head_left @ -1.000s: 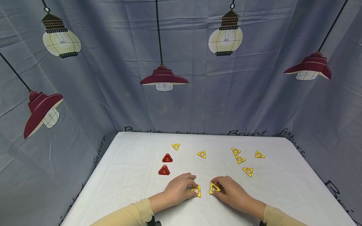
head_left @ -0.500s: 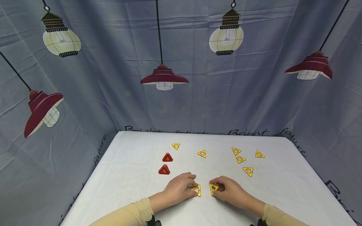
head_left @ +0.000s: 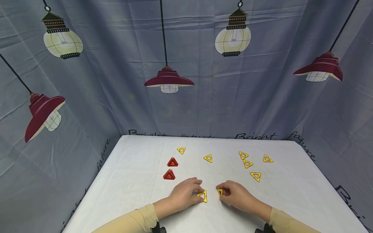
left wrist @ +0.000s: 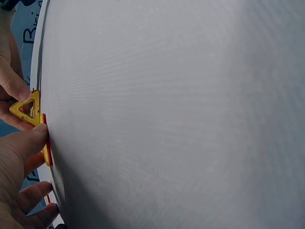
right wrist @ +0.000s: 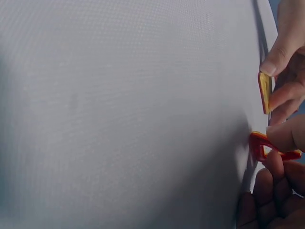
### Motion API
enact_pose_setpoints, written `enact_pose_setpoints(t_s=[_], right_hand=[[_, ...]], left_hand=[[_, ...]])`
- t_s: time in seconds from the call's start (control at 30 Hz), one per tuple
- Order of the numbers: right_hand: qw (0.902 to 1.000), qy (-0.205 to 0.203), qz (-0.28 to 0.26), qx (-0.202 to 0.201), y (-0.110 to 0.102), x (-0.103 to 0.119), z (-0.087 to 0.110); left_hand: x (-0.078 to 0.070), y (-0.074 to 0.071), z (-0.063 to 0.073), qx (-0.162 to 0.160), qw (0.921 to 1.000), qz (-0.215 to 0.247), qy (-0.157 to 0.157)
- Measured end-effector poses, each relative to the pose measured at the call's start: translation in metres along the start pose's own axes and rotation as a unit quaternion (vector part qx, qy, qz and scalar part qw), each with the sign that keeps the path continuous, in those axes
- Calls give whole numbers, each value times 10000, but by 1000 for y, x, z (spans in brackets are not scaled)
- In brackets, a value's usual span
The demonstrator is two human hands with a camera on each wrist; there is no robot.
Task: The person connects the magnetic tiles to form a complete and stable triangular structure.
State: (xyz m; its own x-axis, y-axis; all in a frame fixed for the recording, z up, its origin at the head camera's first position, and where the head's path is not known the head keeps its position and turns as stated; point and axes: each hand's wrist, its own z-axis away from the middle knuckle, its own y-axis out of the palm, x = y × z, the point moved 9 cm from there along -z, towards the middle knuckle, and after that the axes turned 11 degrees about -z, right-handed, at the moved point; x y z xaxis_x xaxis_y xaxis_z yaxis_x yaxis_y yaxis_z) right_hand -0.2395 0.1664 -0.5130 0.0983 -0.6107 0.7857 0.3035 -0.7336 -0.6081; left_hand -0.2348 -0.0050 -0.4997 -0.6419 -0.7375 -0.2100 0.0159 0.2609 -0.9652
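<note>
In the head view my left hand pinches a yellow triangular frame low over the white table, its open middle facing up. A short gap to the right, my right hand pinches a second triangular frame, tilted so that only a narrow part shows. In the right wrist view this right-hand frame looks red on its near side. The left-hand frame shows there nearly edge-on, yellow with a red rim. The two pieces are apart in the head view.
Two red triangular pieces sit beyond the left hand. Several yellow triangular frames lie farther back, including one at centre and one near the right hand. A printed grey-blue curtain surrounds the white table.
The right hand has turned its triangular frame from nearly face-up to a steep tilt, so less of it shows. My left hand and its frame stay in place, as do the other pieces.
</note>
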Motion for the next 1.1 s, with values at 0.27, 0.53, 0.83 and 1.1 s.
enact_pose_setpoints(t_s=[0.27,0.53,0.83,1.1], right_hand=[[9991,-90,-347,205,3,-2,1],[9977,-620,112,235,6,3,2],[9944,-765,714,-179,10,12,7],[9860,-999,1289,-333,14,22,7]], left_hand=[[0,1,-4,37,9999,-98,9],[-2,1,-8,-118,9995,-303,46],[-3,1,-9,-38,9994,-346,-87],[-4,4,-10,-72,9993,-377,-13]])
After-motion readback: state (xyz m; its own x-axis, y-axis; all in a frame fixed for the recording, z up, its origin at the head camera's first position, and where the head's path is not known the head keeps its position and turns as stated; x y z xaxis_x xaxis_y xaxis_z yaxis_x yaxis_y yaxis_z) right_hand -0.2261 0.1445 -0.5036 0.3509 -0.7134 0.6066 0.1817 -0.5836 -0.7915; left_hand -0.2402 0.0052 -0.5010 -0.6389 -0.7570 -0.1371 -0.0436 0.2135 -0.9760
